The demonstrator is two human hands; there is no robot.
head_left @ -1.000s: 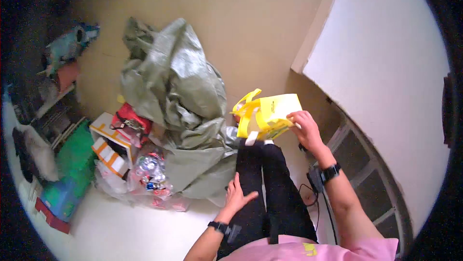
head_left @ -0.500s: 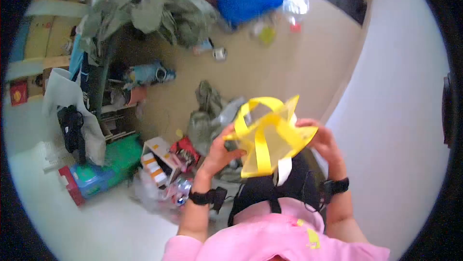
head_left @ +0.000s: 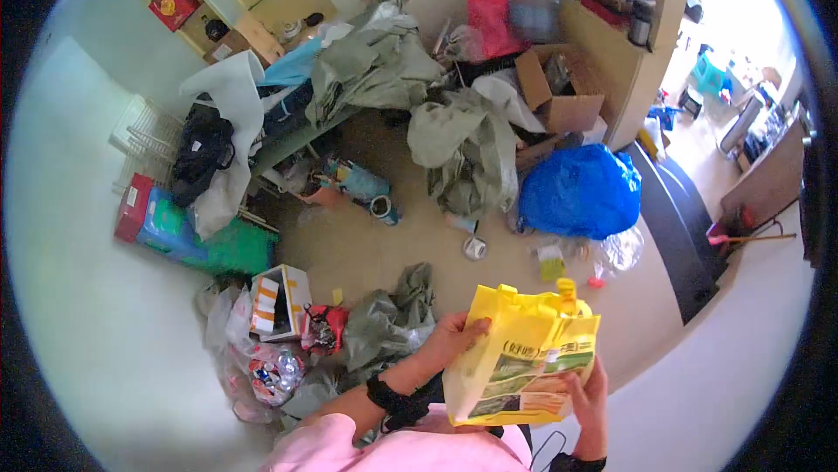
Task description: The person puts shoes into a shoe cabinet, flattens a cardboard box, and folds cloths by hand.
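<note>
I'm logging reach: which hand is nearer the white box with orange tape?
Left. The left hand, right of the white box, grips the yellow bag by its left side; the right hand, at its right side, is farther.

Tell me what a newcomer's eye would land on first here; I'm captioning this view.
Probably the yellow bag, held up between the left hand and right hand at the lower centre. Next, the bright blue sack on the floor, right of the grey-green sheeting.

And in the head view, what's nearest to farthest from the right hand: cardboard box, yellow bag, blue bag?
1. Yellow bag, touching the right hand.
2. Blue bag, on the floor ahead.
3. Cardboard box, beyond the blue bag.
</note>
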